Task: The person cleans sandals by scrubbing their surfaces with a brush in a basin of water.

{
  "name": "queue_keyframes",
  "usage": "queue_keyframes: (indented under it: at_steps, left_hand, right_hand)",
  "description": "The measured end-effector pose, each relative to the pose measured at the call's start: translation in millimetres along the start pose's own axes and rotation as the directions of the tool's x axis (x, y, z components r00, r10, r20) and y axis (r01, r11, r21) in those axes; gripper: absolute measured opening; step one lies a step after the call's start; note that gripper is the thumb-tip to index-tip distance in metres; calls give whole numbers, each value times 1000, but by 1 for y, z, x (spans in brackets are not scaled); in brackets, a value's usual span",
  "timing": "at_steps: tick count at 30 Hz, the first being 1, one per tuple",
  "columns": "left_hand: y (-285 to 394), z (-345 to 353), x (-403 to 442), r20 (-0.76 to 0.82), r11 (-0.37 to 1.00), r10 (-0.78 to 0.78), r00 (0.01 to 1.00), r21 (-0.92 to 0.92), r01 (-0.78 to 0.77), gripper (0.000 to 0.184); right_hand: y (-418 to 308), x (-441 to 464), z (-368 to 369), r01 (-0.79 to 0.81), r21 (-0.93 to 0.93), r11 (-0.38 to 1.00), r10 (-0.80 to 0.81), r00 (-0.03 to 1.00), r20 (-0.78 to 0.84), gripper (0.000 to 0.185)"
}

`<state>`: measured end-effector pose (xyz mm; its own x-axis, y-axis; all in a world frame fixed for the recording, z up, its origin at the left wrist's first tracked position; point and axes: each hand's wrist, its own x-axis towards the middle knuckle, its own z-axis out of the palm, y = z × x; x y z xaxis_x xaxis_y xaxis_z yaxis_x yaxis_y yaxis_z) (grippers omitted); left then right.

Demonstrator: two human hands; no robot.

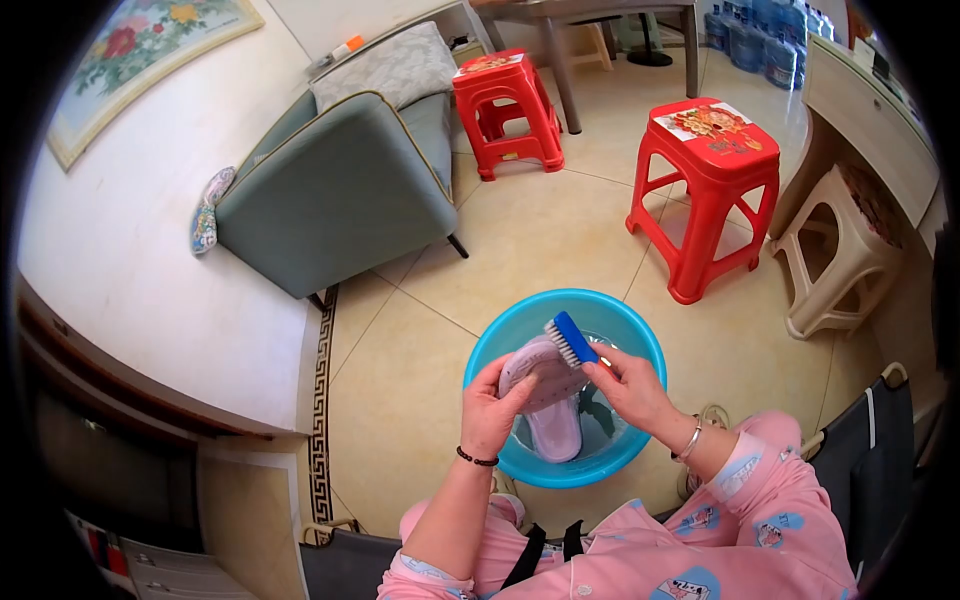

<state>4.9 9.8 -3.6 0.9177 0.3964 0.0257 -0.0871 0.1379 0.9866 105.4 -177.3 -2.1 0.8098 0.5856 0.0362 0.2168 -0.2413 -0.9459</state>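
My left hand [492,405] grips a pale purple slipper [540,372] by its side, tilted above the basin. In my right hand [632,390] is a scrub brush [571,340] with a blue back and white bristles. The bristles face the slipper near its upper edge; whether they touch it I cannot tell. Below both hands stands a turquoise basin [488,345] with water in it. Inside the basin lies a second pale purple slipper [556,432], partly covered by the held one.
Red plastic stools [700,190] [507,115] stand ahead on the tiled floor [400,350]. A grey-green armchair [330,200] is at the left by the wall. A beige stool [845,255] sits under a desk [870,110] at the right. Blue water bottles [765,45] stand at the back.
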Motion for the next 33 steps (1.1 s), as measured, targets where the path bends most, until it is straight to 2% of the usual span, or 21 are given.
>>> queue_keyframes:
  at_steps: [2, 4, 7, 9, 10, 12, 13, 15, 18, 20, 25, 27, 29, 30, 31, 33]
  left_hand:
    - [-1, 2, -1, 37, 1000, 5, 999, -27, -4, 42]
    - [-2, 5, -2, 74, 998, 11, 997, -55, -7, 43]
    - [-7, 8, -4, 116, 996, 45, 992, -83, -35, 46]
    - [-16, 5, -3, 101, 979, 102, 990, 166, -118, 46]
    - [-17, 5, -4, 99, 979, 102, 990, 166, -117, 46]
    - [-16, 6, -5, 64, 923, 124, 990, 360, -139, 45]
    - [-15, 7, -6, 64, 923, 123, 990, 360, -138, 45]
    - [-13, 7, -7, 58, 846, 170, 984, 503, -176, 40]
    - [-13, 7, -6, 99, 789, 211, 973, 570, -229, 31]
    - [-12, 7, -7, 88, 787, 160, 983, 589, -181, 28]
    - [-13, 6, -6, 77, 751, 50, 996, 655, -88, 24]
    - [-23, 10, -4, 51, 801, 300, 953, 529, -280, 31]
    - [-24, 6, -4, 38, 769, 261, 965, 596, -231, 36]
    - [-25, 5, -3, 21, 731, 223, 975, 657, -181, 42]
    - [-26, 5, -3, 22, 731, 223, 975, 657, -182, 42]
    - [-28, 6, -2, 18, 781, 220, 975, 596, -187, 46]
  right_hand:
    - [2, 0, 2, -11, 23, 1000, 11, 1000, -6, 38]
    - [11, 2, 6, 53, 99, 994, -47, 997, -67, 36]
    - [7, 1, 2, 39, 41, 998, -36, 997, -72, 37]
    - [-1, -3, -1, 83, -4, 997, -83, 994, -72, 39]
    - [-3, -4, -2, 128, -48, 991, -131, 989, -71, 40]
    - [1, -5, 2, 188, -89, 978, -195, 978, -80, 42]
    - [2, -6, 4, 246, -130, 961, -258, 962, -88, 44]
    - [0, -11, 4, 291, -180, 940, -305, 951, -55, 45]
    - [-1, -15, 9, 371, -252, 894, -390, 920, -27, 46]
    - [0, -17, 10, 400, -278, 873, -427, 903, -41, 47]
    - [-2, -23, 14, 480, -346, 806, -488, 870, 70, 47]
    - [-3, -24, 13, 472, -360, 805, -480, 874, 73, 46]
    - [-1, -22, 13, 461, -375, 804, -470, 880, 74, 45]
    - [2, -17, 12, 440, -353, 826, -465, 885, 16, 45]
    - [3, -13, 11, 419, -329, 846, -457, 889, -42, 45]
    - [1, -11, 8, 402, -345, 848, -443, 895, -45, 45]
